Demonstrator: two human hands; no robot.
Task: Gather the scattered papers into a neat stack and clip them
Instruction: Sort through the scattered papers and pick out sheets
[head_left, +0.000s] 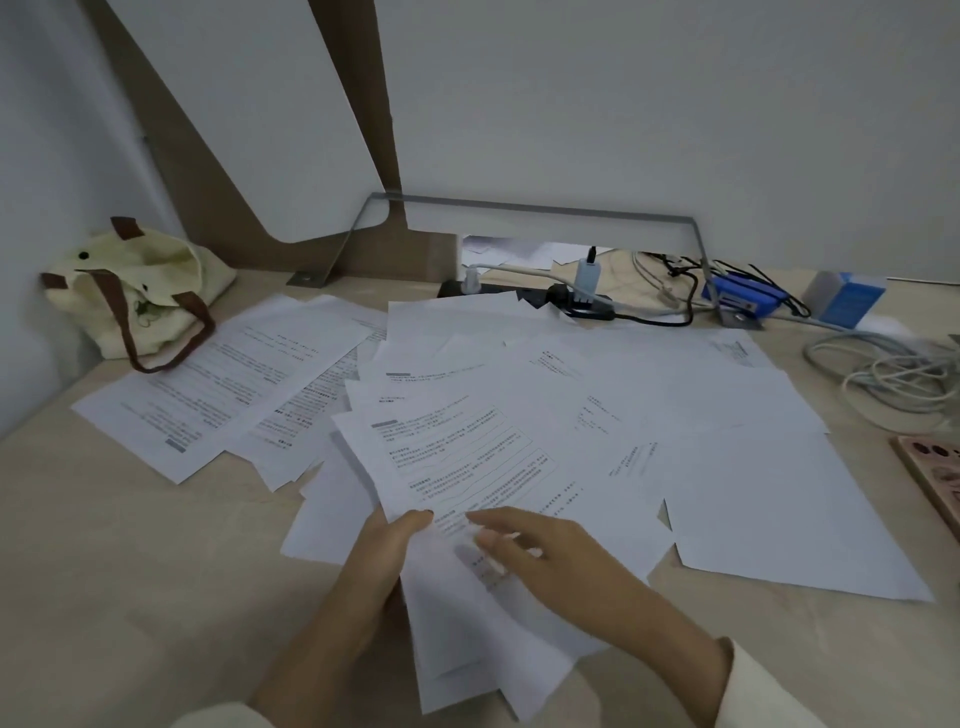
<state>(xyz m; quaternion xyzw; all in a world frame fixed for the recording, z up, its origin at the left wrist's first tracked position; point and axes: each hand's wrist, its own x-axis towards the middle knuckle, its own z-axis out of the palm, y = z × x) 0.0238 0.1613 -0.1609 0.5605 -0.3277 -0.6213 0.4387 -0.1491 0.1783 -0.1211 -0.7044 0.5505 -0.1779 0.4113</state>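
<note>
My left hand (387, 564) pinches a fanned bundle of sheets (467, 467) at its near left edge, thumb on top of the printed page; the fingers under the paper are hidden. My right hand (550, 558) lies flat over the near end of the same bundle, fingers (493, 530) stretched out and slightly spread, touching the top sheet (they are blurred, so I cannot tell how firmly they press). The bundle is uneven, with corners sticking out below my wrists.

The remaining papers lie loose on the pale desk (130, 545): a printed group (223, 384) slanting off to the left, and a wider overlapping spread (727, 415) to the right, mostly blank side up. Behind the left group sits a cream tote bag (130, 291) with brown handles, one handle touching the far sheet. At the back, a black power strip (571, 304) with plugs in it lies just beyond the papers, a blue box (847, 299) stands to its right, and a coil of grey cable (893, 374) lies near the right edge
</note>
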